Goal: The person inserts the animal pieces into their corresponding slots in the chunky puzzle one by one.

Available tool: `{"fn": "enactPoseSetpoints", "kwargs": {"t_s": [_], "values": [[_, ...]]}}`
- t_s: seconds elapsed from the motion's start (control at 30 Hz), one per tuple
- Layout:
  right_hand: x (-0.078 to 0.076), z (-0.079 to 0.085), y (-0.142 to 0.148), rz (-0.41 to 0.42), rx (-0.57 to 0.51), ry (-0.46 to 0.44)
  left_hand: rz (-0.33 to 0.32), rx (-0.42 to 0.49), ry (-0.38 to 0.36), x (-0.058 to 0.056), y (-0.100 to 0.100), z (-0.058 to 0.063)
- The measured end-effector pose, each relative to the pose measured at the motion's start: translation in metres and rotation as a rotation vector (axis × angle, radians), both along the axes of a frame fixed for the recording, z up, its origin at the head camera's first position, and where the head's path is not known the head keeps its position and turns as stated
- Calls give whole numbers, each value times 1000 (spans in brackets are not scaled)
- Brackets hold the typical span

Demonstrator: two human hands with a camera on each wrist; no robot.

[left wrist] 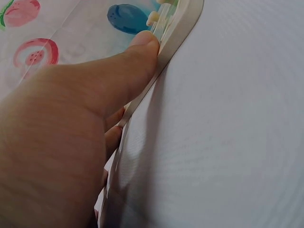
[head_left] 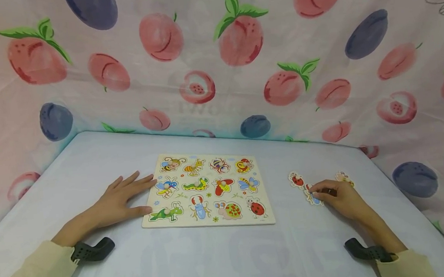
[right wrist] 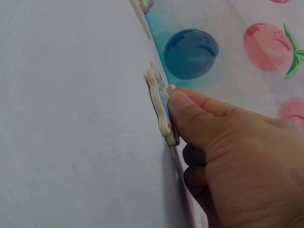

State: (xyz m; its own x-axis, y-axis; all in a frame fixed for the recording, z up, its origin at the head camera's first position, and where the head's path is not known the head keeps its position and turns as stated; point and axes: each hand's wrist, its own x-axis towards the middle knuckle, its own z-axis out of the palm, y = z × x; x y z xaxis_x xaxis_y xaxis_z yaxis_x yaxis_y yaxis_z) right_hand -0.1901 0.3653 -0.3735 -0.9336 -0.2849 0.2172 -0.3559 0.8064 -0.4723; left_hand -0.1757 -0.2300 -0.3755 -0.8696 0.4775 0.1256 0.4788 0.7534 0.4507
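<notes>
A wooden insect puzzle board (head_left: 219, 156) lies flat on the table, with pictures of a bee, a caterpillar, a snail and other small creatures. My left hand (head_left: 123, 198) rests at the board's left edge, fingers spread; in the left wrist view the thumb (left wrist: 140, 52) touches that edge. To the right of the board, my right hand (head_left: 344, 196) pinches a blue beetle puzzle piece (head_left: 313, 197) between thumb and finger. Seen from the right wrist, this beetle piece (right wrist: 159, 102) is held by its small knob. Close by lies a ladybug puzzle piece (head_left: 296, 179).
Another puzzle piece (head_left: 344, 177) lies behind the right hand, partly hidden by it. The table (head_left: 231, 259) has a white cover. A fruit-patterned cloth (head_left: 206, 35) stands as a wall behind the table and along its sides.
</notes>
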Motion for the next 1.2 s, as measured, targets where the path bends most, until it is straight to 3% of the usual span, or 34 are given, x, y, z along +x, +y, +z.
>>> {"fn": "enactPoseSetpoints", "kwargs": {"t_s": [0.8,1.2], "values": [[6,17,-15,115,-68,-14,14,-4,-11,1,0,-3],[-2,29,-34,192,-66,3,17,-7,-8,0,-1,-5]]}}
